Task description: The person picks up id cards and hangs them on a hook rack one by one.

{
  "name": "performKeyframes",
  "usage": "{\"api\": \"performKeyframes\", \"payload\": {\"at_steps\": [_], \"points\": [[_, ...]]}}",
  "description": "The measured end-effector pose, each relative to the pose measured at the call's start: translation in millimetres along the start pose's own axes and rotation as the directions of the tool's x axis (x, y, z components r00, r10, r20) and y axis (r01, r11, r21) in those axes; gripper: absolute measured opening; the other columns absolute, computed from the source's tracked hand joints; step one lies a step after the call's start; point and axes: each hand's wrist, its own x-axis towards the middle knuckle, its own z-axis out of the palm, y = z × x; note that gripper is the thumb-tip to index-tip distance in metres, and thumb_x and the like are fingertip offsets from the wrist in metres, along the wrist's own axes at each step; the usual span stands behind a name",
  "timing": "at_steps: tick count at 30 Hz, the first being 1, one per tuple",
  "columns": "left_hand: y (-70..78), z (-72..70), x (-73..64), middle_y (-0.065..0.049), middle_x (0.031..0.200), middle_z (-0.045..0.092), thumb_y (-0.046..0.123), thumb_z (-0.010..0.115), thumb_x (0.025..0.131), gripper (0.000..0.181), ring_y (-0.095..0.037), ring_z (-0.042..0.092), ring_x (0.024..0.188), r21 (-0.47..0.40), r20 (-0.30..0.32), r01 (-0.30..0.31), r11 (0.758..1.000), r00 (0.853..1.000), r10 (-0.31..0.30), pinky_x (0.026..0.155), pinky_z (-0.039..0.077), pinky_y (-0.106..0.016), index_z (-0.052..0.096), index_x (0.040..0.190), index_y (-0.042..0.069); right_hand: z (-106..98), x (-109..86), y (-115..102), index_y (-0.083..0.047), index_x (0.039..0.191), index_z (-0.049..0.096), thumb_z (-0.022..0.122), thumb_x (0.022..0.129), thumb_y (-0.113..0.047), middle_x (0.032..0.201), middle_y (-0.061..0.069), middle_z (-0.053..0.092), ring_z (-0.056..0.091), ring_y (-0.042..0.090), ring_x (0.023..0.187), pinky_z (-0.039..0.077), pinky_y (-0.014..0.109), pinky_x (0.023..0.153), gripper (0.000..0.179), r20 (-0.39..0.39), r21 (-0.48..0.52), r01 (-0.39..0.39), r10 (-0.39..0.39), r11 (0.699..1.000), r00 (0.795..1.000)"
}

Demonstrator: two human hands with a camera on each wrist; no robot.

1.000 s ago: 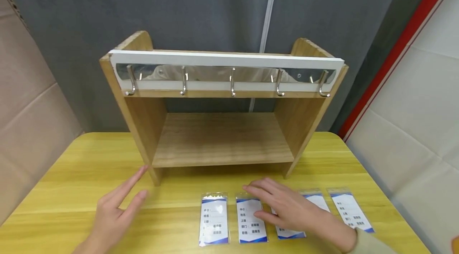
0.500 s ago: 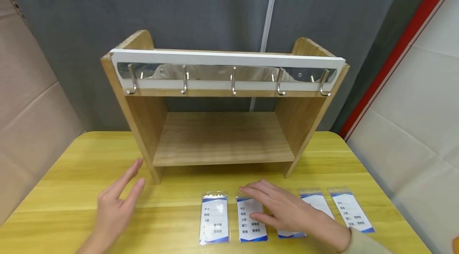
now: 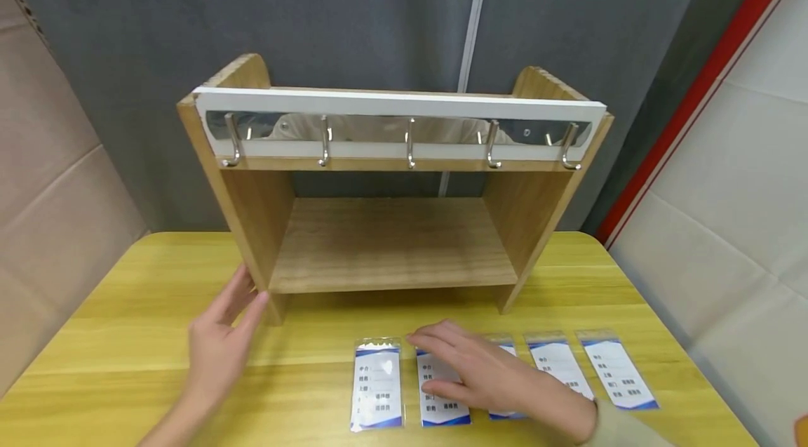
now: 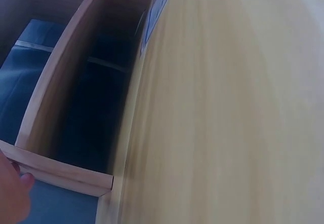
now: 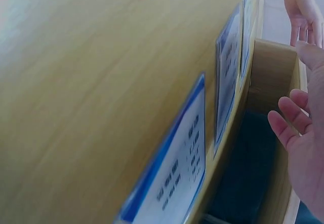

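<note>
In the head view a small wooden shelf unit [image 3: 394, 240] stands on the table. My left hand [image 3: 217, 349] is at the foot of its left side panel [image 3: 266, 222], fingers along the outer face and thumb by the front edge. Contact looks likely, but I cannot tell how firm it is. In the right wrist view those left-hand fingers look straight. My right hand [image 3: 473, 370] is spread over the row of badge cards, partly covering the second card [image 3: 445, 410] and the third card [image 3: 507, 415]. It holds nothing; its fingers [image 5: 292, 113] look relaxed in the right wrist view.
A white rail [image 3: 404, 104] with several metal hooks [image 3: 410, 145] runs across the unit's top front. Other badge cards in clear sleeves lie to either side: a leftmost card [image 3: 377, 384] and a rightmost card [image 3: 618, 373]. A grey partition [image 3: 379, 12] stands behind the table.
My left hand has moved right and up to the unit's left side panel. The right hand has shifted slightly left over the cards, uncovering more of the third and fourth cards.
</note>
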Motion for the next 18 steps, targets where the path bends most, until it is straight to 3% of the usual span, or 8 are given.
{"api": "performKeyframes", "payload": {"at_steps": [4,9,18], "points": [[-5.1,6.2,3.5,-0.016,0.134,0.064,-0.014,0.068,0.092,0.059,-0.002,0.069,0.106,-0.033,-0.024,0.084,0.996,0.996,-0.084,0.094,0.057,-0.017,0.057,0.145,0.008,4.8,4.8,-2.5,-0.012,0.153,0.046,0.068,0.101,-0.034,0.146,-0.002,0.053,0.052,0.011,0.128,0.055,0.031,0.106,0.06,-0.014,0.003,0.034,-0.034,0.999,0.999],[-10.3,13.0,7.3,-0.02,0.132,0.065,-0.01,0.068,0.094,0.054,0.001,0.067,0.108,-0.012,-0.06,0.116,0.993,0.991,-0.116,0.094,0.057,-0.017,0.059,0.144,0.01,10.1,7.9,-3.5,-0.012,0.154,0.044,0.068,0.101,-0.033,0.147,-0.002,0.052,0.051,0.011,0.13,0.053,0.03,0.108,0.062,-0.021,0.002,0.053,-0.053,0.999,0.998],[-9.3,21.6,12.9,-0.015,0.135,0.065,0.002,0.068,0.098,0.049,-0.001,0.065,0.111,-0.006,-0.078,0.19,0.982,0.979,-0.19,0.092,0.056,-0.015,0.06,0.144,0.017,17.4,14.8,-4.1,-0.014,0.154,0.045,0.064,0.104,-0.037,0.149,-0.002,0.051,0.049,0.013,0.134,0.051,0.037,0.112,0.059,0.042,0.083,-0.122,0.119,0.989,0.992]]}}
